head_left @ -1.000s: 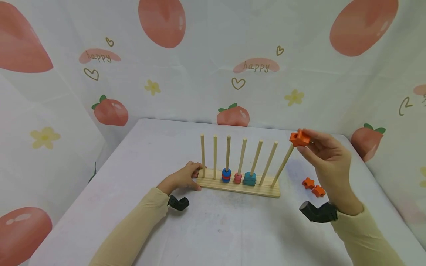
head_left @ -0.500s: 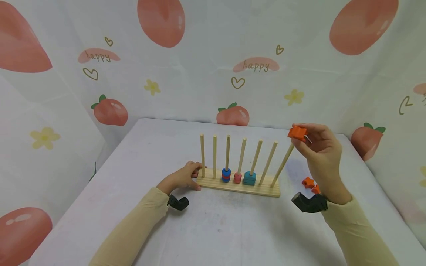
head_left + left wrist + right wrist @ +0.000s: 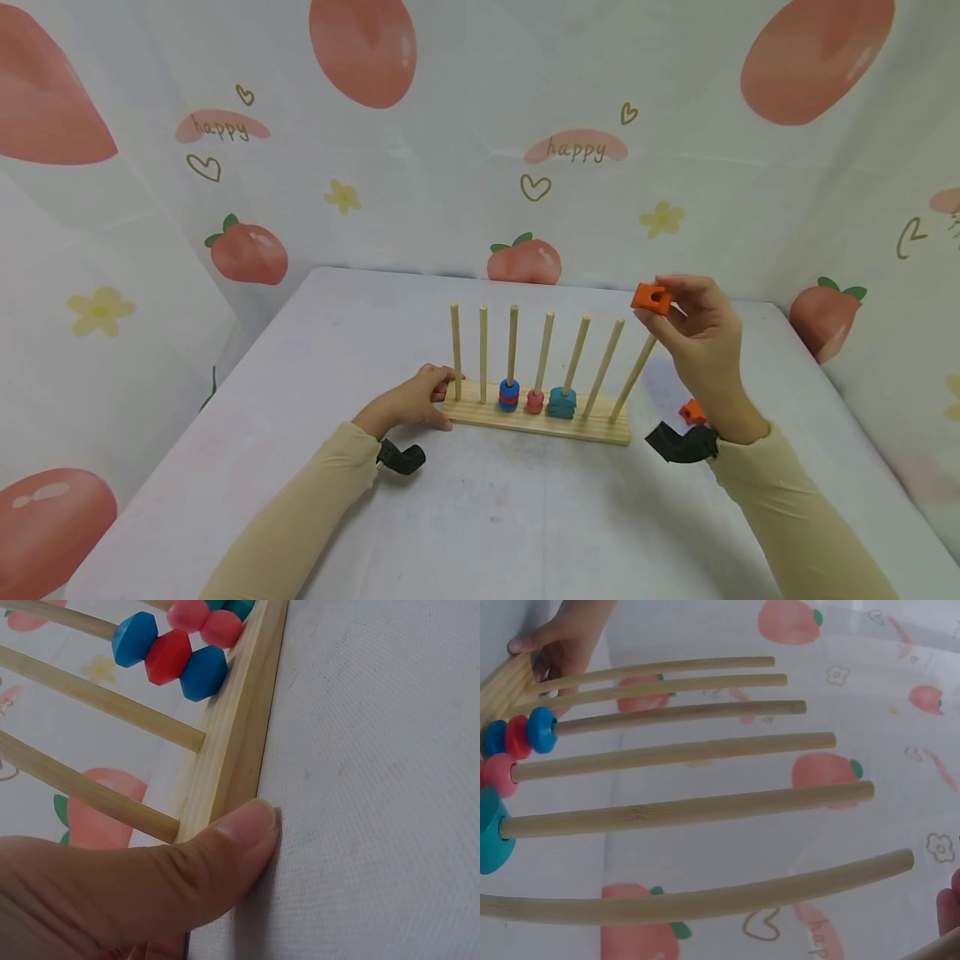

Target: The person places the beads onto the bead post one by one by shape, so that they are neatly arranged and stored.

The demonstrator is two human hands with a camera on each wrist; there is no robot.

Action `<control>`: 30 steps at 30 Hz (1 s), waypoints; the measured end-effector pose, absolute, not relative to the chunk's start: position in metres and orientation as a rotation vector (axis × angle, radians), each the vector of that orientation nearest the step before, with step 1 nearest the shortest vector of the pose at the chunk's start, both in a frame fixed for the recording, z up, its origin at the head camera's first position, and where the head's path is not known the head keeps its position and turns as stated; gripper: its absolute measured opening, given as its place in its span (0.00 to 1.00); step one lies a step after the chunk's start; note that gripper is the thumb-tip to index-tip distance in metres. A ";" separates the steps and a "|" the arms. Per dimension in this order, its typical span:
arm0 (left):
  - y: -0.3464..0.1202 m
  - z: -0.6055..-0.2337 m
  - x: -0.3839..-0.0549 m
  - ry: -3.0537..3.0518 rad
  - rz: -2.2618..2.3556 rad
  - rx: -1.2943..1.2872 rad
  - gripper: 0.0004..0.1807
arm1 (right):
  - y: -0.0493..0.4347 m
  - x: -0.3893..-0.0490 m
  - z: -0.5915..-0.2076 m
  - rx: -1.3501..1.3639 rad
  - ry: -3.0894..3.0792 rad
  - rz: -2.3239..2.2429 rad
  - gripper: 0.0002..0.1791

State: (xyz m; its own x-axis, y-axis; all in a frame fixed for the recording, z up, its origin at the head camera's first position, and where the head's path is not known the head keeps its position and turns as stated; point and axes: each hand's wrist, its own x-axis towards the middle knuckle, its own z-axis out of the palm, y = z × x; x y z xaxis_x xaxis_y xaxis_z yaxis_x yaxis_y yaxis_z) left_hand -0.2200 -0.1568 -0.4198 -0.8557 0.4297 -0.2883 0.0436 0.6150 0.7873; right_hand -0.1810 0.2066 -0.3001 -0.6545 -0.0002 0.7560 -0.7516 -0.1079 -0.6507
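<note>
My left hand [image 3: 412, 398] grips the left end of a wooden peg rack's base [image 3: 547, 425]; the thumb [image 3: 244, 825] lies along its front edge in the left wrist view. My right hand [image 3: 705, 346] pinches an orange star-shaped bead [image 3: 642, 295] between thumb and fingers, just above the top of the rightmost peg [image 3: 633, 379]. The bead's hole faces towards the head camera. In the right wrist view only fingertips [image 3: 948, 911] show at the right edge, and the bead is out of sight.
Blue and red beads [image 3: 509, 396] sit low on the third peg from the left, pink beads [image 3: 535, 402] on the fourth, teal beads [image 3: 562, 403] on the fifth. Another orange star bead [image 3: 692, 412] lies on the white table [image 3: 480, 517], partly behind my right wrist.
My right hand has moved left and slightly up with the orange bead, turning it so its hole faces the camera. It now hides one loose star bead. My left hand stays put.
</note>
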 end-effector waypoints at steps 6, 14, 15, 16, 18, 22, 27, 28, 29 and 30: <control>-0.156 -0.420 -0.220 2.395 1.136 0.372 0.43 | 0.206 -0.186 -0.309 0.862 -1.636 1.835 0.17; -0.156 -0.418 -0.219 2.382 1.148 0.367 0.43 | 0.203 -0.190 -0.319 0.859 -1.776 1.811 0.16; -0.157 -0.418 -0.219 2.381 1.149 0.369 0.43 | 0.202 -0.190 -0.320 0.856 -1.775 1.821 0.16; -0.157 -0.418 -0.219 2.382 1.149 0.374 0.43 | 0.201 -0.190 -0.321 0.847 -1.772 1.828 0.15; -0.157 -0.418 -0.219 2.383 1.147 0.380 0.43 | 0.199 -0.191 -0.322 0.835 -1.769 1.850 0.14; -0.157 -0.417 -0.218 2.385 1.144 0.387 0.42 | 0.197 -0.191 -0.326 0.774 -1.788 1.877 0.15; -0.156 -0.417 -0.217 2.397 1.131 0.390 0.42 | 0.198 -0.190 -0.331 0.647 -1.885 1.847 0.19; -0.156 -0.417 -0.218 2.403 1.128 0.390 0.42 | 0.198 -0.189 -0.332 0.629 -1.907 1.835 0.20; -0.156 -0.417 -0.218 2.408 1.124 0.393 0.42 | 0.198 -0.189 -0.332 0.616 -1.922 1.834 0.20; -0.156 -0.417 -0.218 2.409 1.127 0.393 0.42 | 0.198 -0.189 -0.333 0.609 -1.930 1.843 0.19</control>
